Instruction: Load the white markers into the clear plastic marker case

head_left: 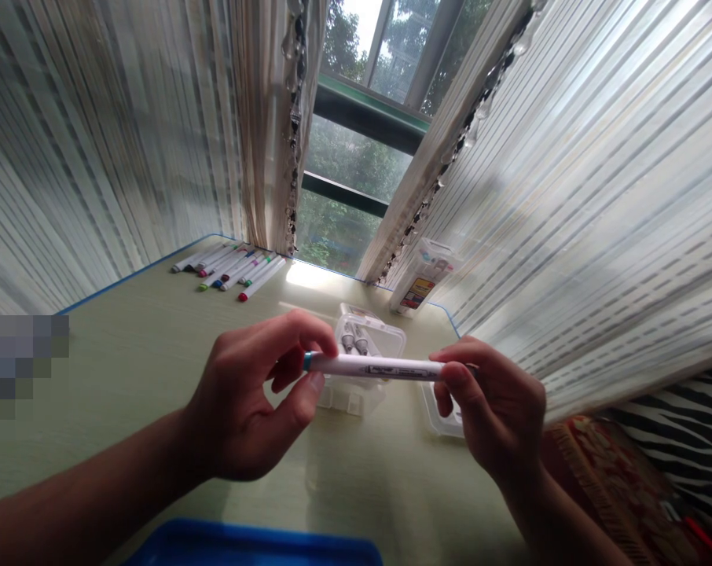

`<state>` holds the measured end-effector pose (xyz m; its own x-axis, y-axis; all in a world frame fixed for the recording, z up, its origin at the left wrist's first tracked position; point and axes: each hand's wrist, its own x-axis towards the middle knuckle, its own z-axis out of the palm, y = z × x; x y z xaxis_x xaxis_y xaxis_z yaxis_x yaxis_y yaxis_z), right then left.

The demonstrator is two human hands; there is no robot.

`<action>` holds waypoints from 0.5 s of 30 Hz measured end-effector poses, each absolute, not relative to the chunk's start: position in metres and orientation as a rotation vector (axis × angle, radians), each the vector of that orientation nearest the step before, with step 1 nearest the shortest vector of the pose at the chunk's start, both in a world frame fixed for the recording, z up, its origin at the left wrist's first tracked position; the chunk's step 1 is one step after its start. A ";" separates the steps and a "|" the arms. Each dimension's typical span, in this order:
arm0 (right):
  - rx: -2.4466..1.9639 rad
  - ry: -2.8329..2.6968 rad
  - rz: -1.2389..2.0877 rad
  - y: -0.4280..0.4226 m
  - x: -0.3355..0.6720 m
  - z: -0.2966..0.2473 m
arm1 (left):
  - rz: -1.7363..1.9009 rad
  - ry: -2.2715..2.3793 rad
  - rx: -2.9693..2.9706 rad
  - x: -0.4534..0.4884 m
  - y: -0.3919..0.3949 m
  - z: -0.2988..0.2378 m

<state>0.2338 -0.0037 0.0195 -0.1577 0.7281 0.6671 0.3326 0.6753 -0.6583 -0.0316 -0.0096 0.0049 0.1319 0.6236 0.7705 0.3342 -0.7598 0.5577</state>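
Observation:
A white marker (372,366) with a blue-green end band lies level between both my hands above the table. My left hand (255,401) pinches its banded left end with thumb and fingers. My right hand (494,405) pinches its right end the same way. Right behind the marker sits a clear plastic case (385,334) with two grey-tipped markers (354,338) inside. The case's clear lid (437,420) lies by my right hand, partly hidden by it.
Several white markers (232,269) with coloured caps lie in a row at the far left of the pale green table (126,354). A packaged box (420,277) leans against the striped curtain at the back. A blue tray edge (250,546) shows nearest me.

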 end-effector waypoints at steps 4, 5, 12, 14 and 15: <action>-0.839 -1.749 0.440 -0.004 0.233 0.019 | 1.664 0.927 2.181 -0.031 -0.009 0.005; -0.838 -1.747 0.443 -0.004 0.233 0.019 | 1.661 0.927 2.190 -0.032 -0.009 0.005; -0.837 -1.738 0.469 -0.005 0.234 0.019 | 1.660 0.920 2.224 -0.032 -0.007 0.004; -0.833 -1.740 0.468 -0.006 0.234 0.019 | 1.648 0.918 2.235 -0.032 -0.007 0.004; -0.833 -1.738 0.470 -0.006 0.234 0.020 | 1.641 0.918 2.240 -0.032 -0.007 0.004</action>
<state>0.2344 -0.0060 0.0196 -0.1544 0.7326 0.6629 0.2990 0.6742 -0.6753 -0.0318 -0.0071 0.0044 0.1828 0.5958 0.7820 0.3548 -0.7818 0.5127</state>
